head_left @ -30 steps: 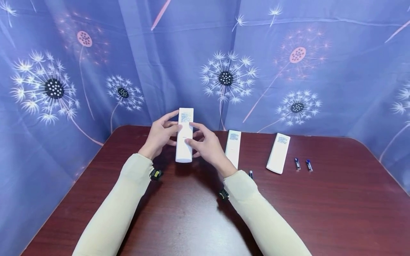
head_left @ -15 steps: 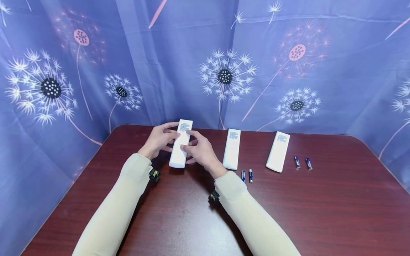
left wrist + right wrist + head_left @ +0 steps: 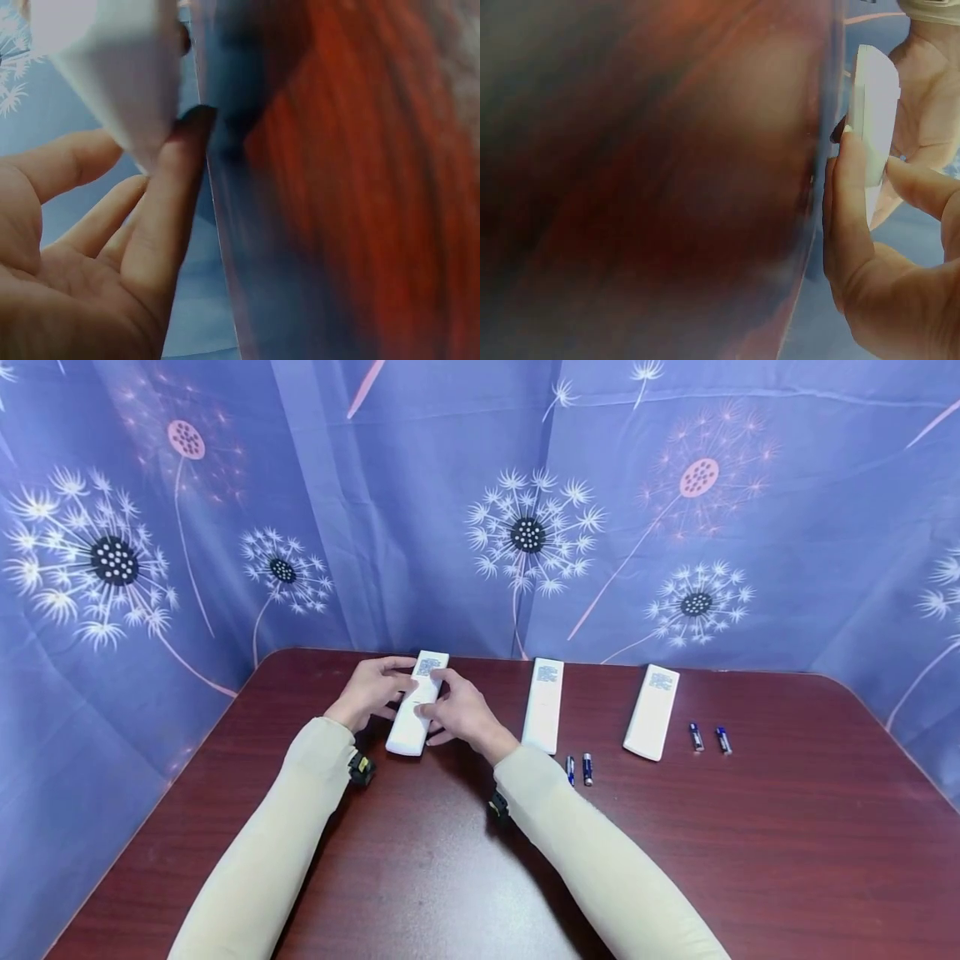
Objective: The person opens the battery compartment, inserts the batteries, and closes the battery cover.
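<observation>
Between my two hands is a white remote control (image 3: 407, 732), its back with a printed label facing up, tilted slightly to the right at its far end. From the left side my left hand (image 3: 366, 692) grips it, thumb on the upper face. My right hand (image 3: 467, 713) pinches its right edge, with the thumb near the middle of the back. Fingers reach under the remote control (image 3: 879, 112) in the right wrist view, on the side toward the table. Close up and blurred, the remote control (image 3: 124, 67) also fills the top of the left wrist view.
Two more white remotes lie label up, one in the middle (image 3: 543, 710) and one farther right (image 3: 651, 714). Two blue-and-silver batteries (image 3: 587, 769) lie below the middle one; another pair (image 3: 723, 741) lies at the right. A patterned blue curtain (image 3: 420, 510) hangs behind the table (image 3: 450, 877).
Both hands have lowered the remote control toward the table and slightly left, tilting its near end left. The right forearm has moved left, uncovering the middle remote and its batteries.
</observation>
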The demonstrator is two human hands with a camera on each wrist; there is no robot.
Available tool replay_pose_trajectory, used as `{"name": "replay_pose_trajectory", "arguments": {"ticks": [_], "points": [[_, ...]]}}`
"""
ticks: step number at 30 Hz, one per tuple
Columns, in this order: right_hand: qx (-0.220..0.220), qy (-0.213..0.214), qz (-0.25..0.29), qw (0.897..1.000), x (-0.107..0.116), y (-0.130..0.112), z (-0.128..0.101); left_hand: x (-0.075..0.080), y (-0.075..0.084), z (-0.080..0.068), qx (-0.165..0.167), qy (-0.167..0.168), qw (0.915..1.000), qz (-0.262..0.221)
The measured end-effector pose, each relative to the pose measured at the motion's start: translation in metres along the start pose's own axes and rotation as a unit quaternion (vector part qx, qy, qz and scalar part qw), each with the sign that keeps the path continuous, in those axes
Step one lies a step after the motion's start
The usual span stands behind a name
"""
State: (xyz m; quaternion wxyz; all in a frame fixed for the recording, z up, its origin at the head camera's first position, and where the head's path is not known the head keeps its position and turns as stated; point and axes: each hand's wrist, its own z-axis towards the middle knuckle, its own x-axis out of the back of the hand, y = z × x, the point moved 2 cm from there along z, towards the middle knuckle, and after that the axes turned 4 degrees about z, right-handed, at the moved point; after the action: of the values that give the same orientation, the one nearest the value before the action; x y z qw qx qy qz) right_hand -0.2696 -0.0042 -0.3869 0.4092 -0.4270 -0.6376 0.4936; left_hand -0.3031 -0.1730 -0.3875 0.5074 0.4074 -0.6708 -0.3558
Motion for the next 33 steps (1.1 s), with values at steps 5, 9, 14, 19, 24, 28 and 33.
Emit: {"name": "replay_pose_trajectory", "arguments": {"ticks": [5,9,14,19,24,28,33], "points": [[-0.014,-0.014,-0.004,1.000,-0.0017,0.0012,0.0038,0.0013,-0.0002,-0.0006,0.014,-0.003,0.9998,0.016],[-0.020,-0.014,-0.004,1.000,-0.0020,0.0016,0.0062,0.0011,0.0007,-0.0024,0.009,0.010,0.9994,0.033],[-0.010,-0.001,-0.052,0.999,-0.0031,-0.0007,0.0080,0.0015,0.0010,-0.0032,0.005,0.031,0.9979,0.057],[-0.008,0.002,-0.112,0.994,-0.0045,-0.0038,0.0085,0.0017,0.0014,-0.0049,0.008,0.045,0.9966,0.068],[-0.010,0.005,-0.134,0.991,-0.0046,-0.0047,0.0082,0.0017,0.0030,-0.0066,0.006,0.057,0.9952,0.079],[-0.006,0.004,-0.132,0.991,-0.0044,-0.0041,0.0086,0.0017,0.0045,-0.0077,-0.001,0.063,0.9932,0.099],[0.000,0.000,-0.139,0.990,-0.0053,-0.0036,0.0086,0.0026,0.0058,-0.0086,-0.003,0.062,0.9923,0.107]]}}
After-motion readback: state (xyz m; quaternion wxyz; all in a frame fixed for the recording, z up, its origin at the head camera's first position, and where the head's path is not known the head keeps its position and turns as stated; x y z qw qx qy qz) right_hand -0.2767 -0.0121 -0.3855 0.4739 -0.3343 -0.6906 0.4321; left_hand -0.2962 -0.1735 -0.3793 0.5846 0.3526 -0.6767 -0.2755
